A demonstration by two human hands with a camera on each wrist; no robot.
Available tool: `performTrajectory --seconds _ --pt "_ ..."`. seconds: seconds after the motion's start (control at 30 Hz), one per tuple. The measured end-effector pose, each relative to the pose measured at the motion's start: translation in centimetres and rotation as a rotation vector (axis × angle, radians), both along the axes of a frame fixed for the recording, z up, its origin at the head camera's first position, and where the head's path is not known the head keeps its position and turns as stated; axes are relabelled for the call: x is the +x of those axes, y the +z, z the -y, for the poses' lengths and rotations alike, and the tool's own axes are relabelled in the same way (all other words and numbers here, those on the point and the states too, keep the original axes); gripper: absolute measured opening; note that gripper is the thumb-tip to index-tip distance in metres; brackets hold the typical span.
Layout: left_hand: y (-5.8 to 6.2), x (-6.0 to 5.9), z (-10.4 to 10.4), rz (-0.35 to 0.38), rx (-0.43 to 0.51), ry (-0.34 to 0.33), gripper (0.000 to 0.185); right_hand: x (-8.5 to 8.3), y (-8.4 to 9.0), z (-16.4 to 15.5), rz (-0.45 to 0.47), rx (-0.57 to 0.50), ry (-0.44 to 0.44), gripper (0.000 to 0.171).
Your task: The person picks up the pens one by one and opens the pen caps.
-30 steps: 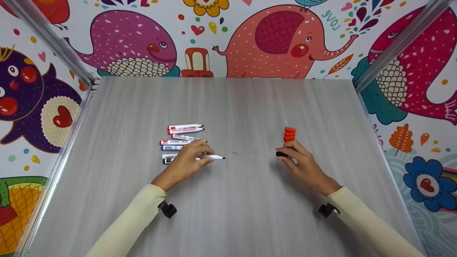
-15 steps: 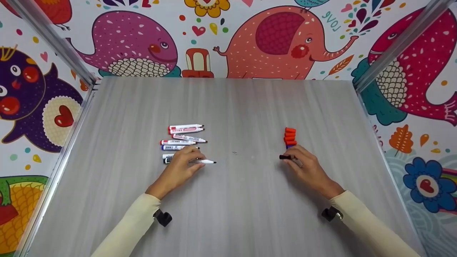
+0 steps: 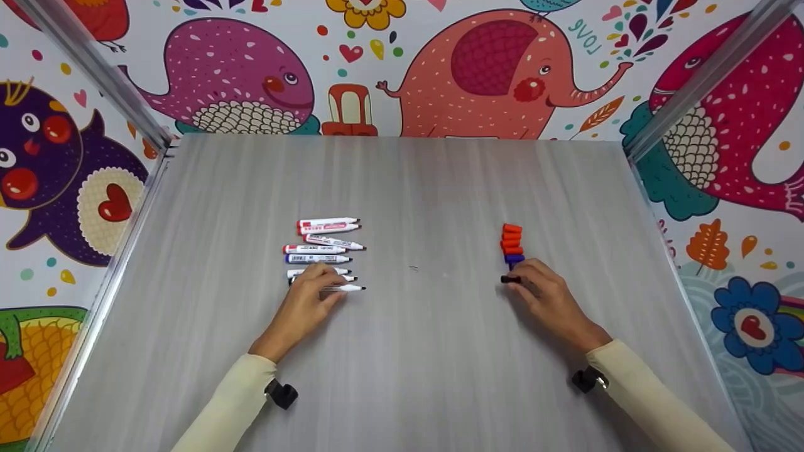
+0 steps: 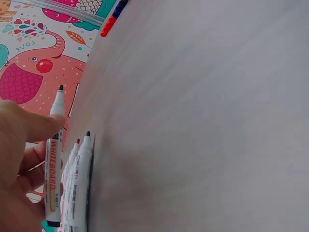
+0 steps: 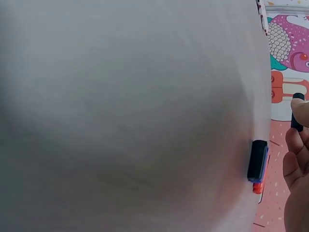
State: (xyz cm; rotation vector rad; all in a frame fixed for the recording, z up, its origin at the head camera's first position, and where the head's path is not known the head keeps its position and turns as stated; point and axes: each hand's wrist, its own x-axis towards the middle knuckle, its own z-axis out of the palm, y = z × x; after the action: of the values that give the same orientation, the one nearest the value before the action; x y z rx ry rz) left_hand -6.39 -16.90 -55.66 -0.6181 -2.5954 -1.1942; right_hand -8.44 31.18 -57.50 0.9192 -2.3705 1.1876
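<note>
My left hand [image 3: 301, 301] grips an uncapped black whiteboard marker [image 4: 53, 179] between thumb and fingers, its bare tip pointing right. Under and beyond that hand lies a column of uncapped markers, with red-ended ones [image 3: 330, 228] farthest, then a blue-ended marker [image 3: 317, 258], then black-tipped markers [image 4: 82, 179] partly covered by the fingers. At right, my right hand [image 3: 553, 301] pinches a black cap [image 3: 510, 279]. Just past it stands a line of loose caps: several orange-red caps [image 3: 512, 240], a blue cap [image 3: 515, 258], and a black cap [image 5: 258, 162] mostly hidden by the hand in the head view.
The grey wood-grain table [image 3: 427, 351] bears small dark marks [image 3: 413, 269] between the two groups. Printed cartoon walls [image 3: 483, 75] and metal posts [image 3: 94, 69] bound the table at the back and sides.
Still holding the marker, my left hand has moved left and toward me, down beside the other markers. My right hand has shifted slightly right and nearer with its black cap, uncovering the blue cap.
</note>
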Motion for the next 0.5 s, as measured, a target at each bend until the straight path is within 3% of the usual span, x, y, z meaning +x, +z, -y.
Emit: performTrajectory --seconds 0.5 --pt "-1.2 0.6 0.6 -0.046 -0.026 0.067 0.022 -0.1 -1.2 -1.7 0.006 0.040 -0.083 0.030"
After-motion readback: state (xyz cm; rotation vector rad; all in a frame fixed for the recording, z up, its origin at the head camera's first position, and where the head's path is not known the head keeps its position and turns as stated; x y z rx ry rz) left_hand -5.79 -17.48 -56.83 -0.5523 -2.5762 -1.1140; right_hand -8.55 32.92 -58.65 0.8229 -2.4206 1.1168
